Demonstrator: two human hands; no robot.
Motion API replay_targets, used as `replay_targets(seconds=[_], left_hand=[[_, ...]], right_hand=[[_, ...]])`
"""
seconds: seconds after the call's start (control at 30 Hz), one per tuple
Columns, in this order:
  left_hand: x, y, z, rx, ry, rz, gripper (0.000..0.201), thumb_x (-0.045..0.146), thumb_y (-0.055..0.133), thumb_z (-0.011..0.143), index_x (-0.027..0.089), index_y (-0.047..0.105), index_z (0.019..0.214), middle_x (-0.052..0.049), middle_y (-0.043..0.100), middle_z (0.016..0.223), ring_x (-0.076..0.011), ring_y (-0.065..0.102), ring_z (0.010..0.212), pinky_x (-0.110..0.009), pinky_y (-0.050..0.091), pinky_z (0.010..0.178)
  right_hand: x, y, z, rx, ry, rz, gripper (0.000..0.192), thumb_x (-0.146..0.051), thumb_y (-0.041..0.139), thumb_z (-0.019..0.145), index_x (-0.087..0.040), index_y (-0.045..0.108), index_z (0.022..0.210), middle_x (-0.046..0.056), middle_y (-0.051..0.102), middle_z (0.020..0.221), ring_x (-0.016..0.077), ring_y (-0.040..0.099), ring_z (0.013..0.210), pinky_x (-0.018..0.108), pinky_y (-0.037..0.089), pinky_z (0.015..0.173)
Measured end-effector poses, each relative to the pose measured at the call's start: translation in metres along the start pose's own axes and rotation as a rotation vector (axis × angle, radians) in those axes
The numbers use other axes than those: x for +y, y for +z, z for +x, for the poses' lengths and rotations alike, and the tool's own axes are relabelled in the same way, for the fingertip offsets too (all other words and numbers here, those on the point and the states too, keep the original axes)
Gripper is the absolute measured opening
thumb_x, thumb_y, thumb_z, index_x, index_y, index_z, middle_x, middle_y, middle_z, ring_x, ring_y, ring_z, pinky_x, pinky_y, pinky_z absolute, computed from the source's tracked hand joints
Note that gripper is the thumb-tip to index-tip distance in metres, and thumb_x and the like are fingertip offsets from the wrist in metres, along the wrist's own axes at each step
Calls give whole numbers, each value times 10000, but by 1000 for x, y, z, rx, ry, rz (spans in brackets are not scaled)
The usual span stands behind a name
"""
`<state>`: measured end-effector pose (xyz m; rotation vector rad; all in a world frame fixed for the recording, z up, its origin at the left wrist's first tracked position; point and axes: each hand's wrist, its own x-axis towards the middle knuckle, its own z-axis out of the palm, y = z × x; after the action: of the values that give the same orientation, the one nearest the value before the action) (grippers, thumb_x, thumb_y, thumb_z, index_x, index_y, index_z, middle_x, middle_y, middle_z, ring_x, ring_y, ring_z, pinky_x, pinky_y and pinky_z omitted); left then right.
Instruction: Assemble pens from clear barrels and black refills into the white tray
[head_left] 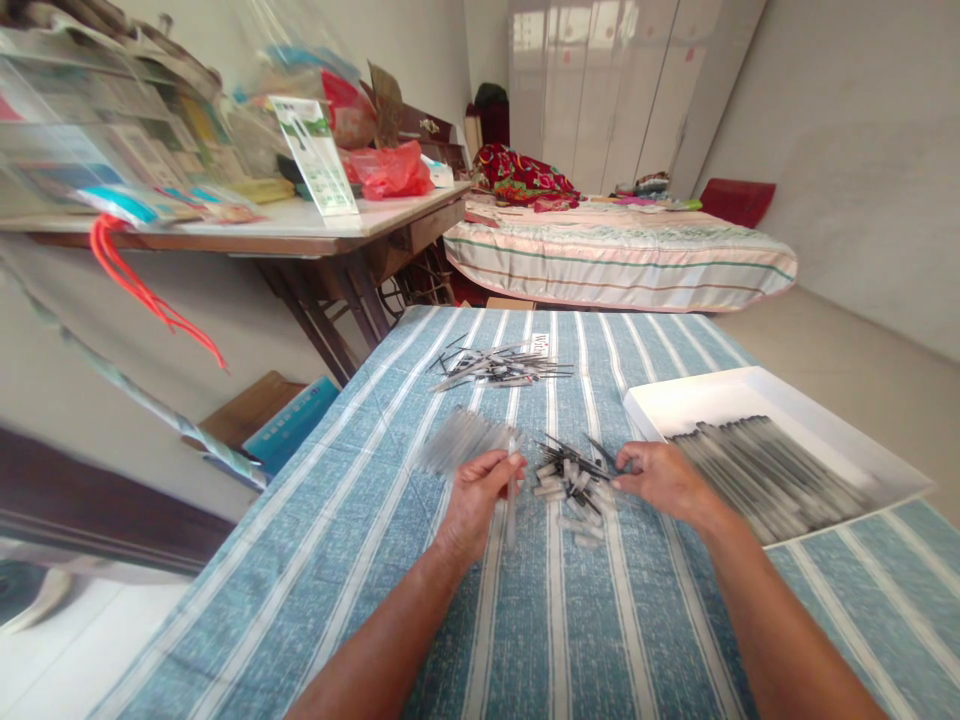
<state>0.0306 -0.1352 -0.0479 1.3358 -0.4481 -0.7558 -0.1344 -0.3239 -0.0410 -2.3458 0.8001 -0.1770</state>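
Note:
My left hand [477,493] is closed around a clear plastic pen barrel [511,500] that points down toward me. A bundle of clear barrels [459,438] lies just beyond that hand. My right hand [658,478] rests on the blue striped cloth [360,560], its fingertips pinched at the edge of a small heap of black refills and small pen parts [574,478]; whether it grips a piece I cannot tell. Farther away on the cloth lies a second pile of thin dark refills [499,366].
A shallow white tray [757,392] at the right holds several assembled pens [765,475]. A cluttered wooden desk [315,232] stands to the left, with a bed [622,260] behind and pale wardrobes [600,90] at the back wall.

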Motion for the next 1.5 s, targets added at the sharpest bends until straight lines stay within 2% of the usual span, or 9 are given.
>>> replay_targets(seconds=[0.13,0.2,0.3,0.43,0.53,0.7,1.17,1.5], left_hand=[[2,-4,2,39,41,-16,237,364,659,678,127,653,680,34,495,506,-41,359,426,-175,287,420],[3,-5,3,38,18,-71,239,365,664,671,128,637,673,31,516,513,-32,336,390,-179,258,392],[7,-8,4,9,-33,-195,223,344,672,663,133,601,663,3,598,603,-41,418,398,-179,300,393],[11,-13,8,18,-46,-353,178,280,674,671,129,579,684,-17,636,658,-66,514,451,-180,390,423],[12,-19,12,48,-48,-463,145,242,666,686,129,582,724,-33,657,702,-79,558,499,-181,442,452],[11,-27,17,96,-53,-572,87,207,628,728,131,586,736,-36,662,706,-74,581,529,-167,484,481],[11,-32,21,166,-34,-591,76,192,588,761,125,585,726,-37,660,678,-73,586,528,-161,494,482],[6,-19,14,91,-24,-496,112,195,652,706,121,573,737,-42,672,713,-96,602,540,-193,496,499]], right_hand=[[1,3,2,-53,-9,-89,140,-304,563,650,-172,606,635,-33,471,496,103,419,502,203,268,486],[0,3,2,-58,1,-94,144,-297,547,657,-176,608,610,-32,461,476,104,424,492,204,276,487],[-2,1,0,-64,24,-1,161,-306,527,674,-173,601,620,-39,454,465,92,413,442,202,285,457],[-9,-7,-7,-85,91,199,186,-335,526,686,-161,566,634,-51,449,475,72,394,373,198,286,397],[-18,-14,-13,-178,60,317,192,-338,535,695,-158,547,630,-53,464,480,63,398,351,193,288,377],[-27,-18,-19,-306,13,376,179,-315,548,698,-152,555,627,-51,491,485,52,399,339,185,298,372],[-25,-15,-19,-301,18,372,168,-287,540,710,-139,558,632,-45,501,485,47,405,327,175,296,362],[-32,-9,-18,-294,17,362,149,-270,545,716,-146,564,636,-53,485,482,47,407,338,170,299,361]])
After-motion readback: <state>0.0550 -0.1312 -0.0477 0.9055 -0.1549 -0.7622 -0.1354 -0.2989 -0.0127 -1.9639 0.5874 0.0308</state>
